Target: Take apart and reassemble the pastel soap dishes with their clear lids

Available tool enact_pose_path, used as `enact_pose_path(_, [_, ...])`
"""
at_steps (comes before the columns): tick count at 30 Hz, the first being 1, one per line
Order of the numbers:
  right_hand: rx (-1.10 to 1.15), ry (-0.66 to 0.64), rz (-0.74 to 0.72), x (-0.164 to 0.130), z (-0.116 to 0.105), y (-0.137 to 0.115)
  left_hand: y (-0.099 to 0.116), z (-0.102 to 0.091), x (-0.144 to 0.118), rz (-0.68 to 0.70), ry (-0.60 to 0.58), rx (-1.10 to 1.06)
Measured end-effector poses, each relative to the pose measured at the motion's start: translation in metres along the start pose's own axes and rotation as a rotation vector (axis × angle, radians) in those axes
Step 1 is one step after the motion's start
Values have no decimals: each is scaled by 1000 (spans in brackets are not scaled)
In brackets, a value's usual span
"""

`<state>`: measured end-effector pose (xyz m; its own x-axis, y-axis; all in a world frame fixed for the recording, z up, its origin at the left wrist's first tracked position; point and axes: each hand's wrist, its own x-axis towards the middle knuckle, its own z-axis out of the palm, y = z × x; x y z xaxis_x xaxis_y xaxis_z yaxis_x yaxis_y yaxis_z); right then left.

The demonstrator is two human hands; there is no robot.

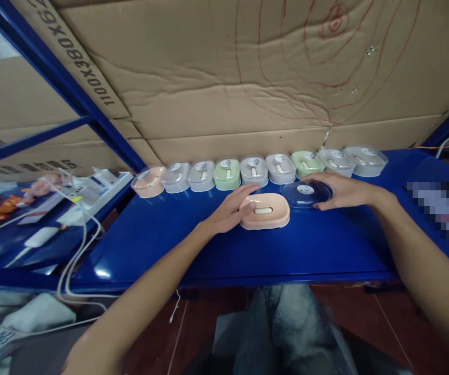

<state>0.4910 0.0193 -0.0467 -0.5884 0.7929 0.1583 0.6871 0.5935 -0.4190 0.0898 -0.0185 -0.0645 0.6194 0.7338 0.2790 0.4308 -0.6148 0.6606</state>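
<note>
A peach oval box (270, 220) with a small white oblong piece (263, 210) in its top sits uncovered on the blue table (162, 234). My left hand (230, 211) grips its left end, fingers at the far side and thumb over the near part of the rim. Just right of the box is a clear domed lid (292, 196) with a round white sticker (305, 189). My right hand (344, 190) holds this lid by its right end, with fingers behind and thumb in front. Whether the lid touches the table I cannot tell.
Behind stands a row of several lidded boxes, among them a peach one (149, 182), a green one (227, 174) and a grey one (366, 161). Cardboard (209, 67) walls the back. White cables (86, 234) and a power strip (103, 190) lie left.
</note>
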Motion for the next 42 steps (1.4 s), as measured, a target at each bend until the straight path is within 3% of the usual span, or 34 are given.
enact_pose_path(6, [25,7,14,1,6,8,-12,0,5,-15,14,-7])
enact_pose_path(12, [18,8,12,2,6,7,-6,1,5,-21,27,-6])
enact_pose_path(16, [-4,6,-1,1,4,5,-6,-2,6,-24,205,-29])
enact_pose_path(19, [5,15,-6,1,4,5,-11,-6,7,-103,398,-58])
enact_pose_path(21, [14,27,-3,1,5,6,-16,-8,8,-157,458,-67])
enact_pose_path(31, [10,8,20,2,6,2,-22,-9,11,-147,419,-98])
enact_pose_path(35, [12,6,22,1,5,0,-19,-15,11,-208,509,-27])
enact_pose_path(39, [-8,-12,30,1,2,-3,-25,-29,7,-337,651,188])
enact_pose_path(42, [-26,-37,30,2,0,-7,-32,-38,5,-391,669,321])
